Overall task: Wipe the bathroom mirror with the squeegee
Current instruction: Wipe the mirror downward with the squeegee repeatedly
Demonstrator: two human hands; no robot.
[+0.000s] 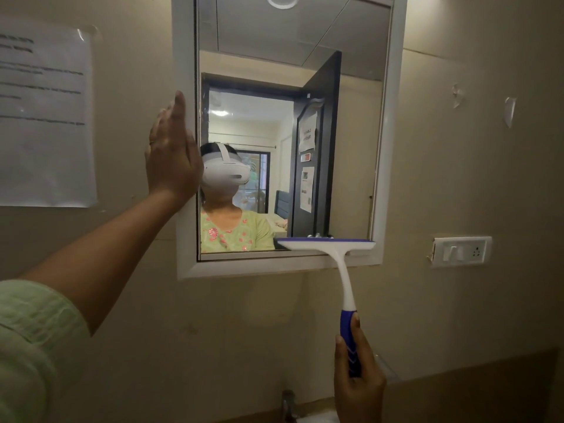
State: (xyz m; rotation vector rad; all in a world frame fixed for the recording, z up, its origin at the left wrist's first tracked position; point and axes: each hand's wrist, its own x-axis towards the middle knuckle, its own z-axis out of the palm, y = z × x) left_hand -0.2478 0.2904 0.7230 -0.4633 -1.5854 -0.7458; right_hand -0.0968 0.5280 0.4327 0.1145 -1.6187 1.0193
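A white-framed bathroom mirror (pixel 351 148) hangs on the beige wall. The squeegee (pixel 341 264) has a white head with a purple-blue blade and a blue grip. Its blade lies flat against the glass at the mirror's bottom right corner, just above the lower frame. My right hand (pixel 358 380) is closed around the blue grip, below the mirror. My left hand (pixel 172 151) is flat, fingers together and pointing up, pressed on the mirror's left frame edge; it holds nothing. The glass reflects a person in a green top and an open dark door.
A taped paper notice (pixel 45 117) is on the wall to the left. A white switch and socket plate (pixel 460 251) sits right of the mirror. A tap top (pixel 288 401) shows at the bottom edge, below the mirror.
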